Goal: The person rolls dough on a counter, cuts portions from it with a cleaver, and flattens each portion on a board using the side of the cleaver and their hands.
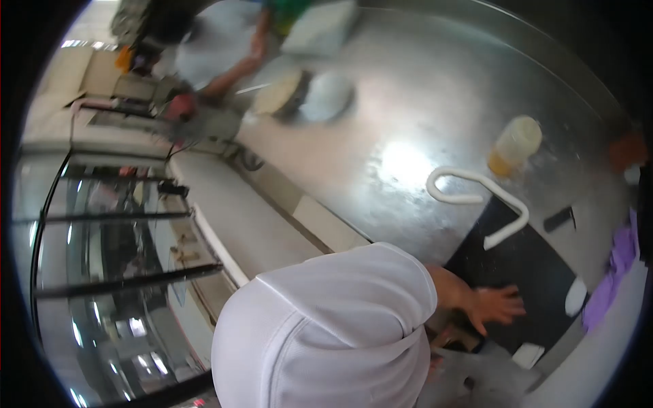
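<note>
The tabletop (422,102) is shiny, smudged metal. The black sheet (537,262) looks matt and smooth; the white strand (465,173) is smooth, dull, like dough. The bottle (520,141) is translucent plastic, the purple cloth (611,275) rumpled, the white sleeve (333,319) matt fabric.

No readable text, labels, numbers or signs.

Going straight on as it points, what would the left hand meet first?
The left hand would probably meet the white oval object at the edge of the dark mat; its height is unclear, so it might pass above.
</note>
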Available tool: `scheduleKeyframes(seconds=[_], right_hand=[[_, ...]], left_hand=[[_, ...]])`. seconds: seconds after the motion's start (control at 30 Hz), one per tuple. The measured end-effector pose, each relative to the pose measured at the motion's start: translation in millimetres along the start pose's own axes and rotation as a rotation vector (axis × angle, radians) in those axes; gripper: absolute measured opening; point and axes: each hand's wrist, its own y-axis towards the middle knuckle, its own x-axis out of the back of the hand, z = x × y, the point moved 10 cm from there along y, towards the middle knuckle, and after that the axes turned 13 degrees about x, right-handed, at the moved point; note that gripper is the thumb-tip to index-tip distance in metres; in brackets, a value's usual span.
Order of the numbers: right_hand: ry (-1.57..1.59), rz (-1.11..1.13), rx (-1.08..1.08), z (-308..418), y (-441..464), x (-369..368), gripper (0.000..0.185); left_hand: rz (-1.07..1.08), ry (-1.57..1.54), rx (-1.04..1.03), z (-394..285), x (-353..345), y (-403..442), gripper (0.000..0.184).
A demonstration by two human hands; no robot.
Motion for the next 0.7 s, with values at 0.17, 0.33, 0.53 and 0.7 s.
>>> scheduleKeyframes(seconds=[0.17, 0.33, 0.53, 0.7], right_hand=[[0.168, 0.247, -0.327, -58.5, -68.9, 1.2, 0.038], [0.312, 0.506, -0.141, 54.7, 13.1, -36.3, 0.044], [0.191, 0.557, 0.079, 91.7, 47.1, -57.6, 0.057], [0.112, 0.504, -0.001, 72.3, 54.5, -47.7, 0.078]], left_hand=[[-0.085, -0.261, 0.162, 37.3, 8.7, 14.8, 0.069], [-0.440, -0.243, 0.252, 42.4, 128.0, 59.1, 0.060], [0.494, 0.475, 0.048, 33.8, 7.1, -26.6, 0.109], [0.503, 0.536, -0.073, 11.1, -15.7, 12.3, 0.109]])
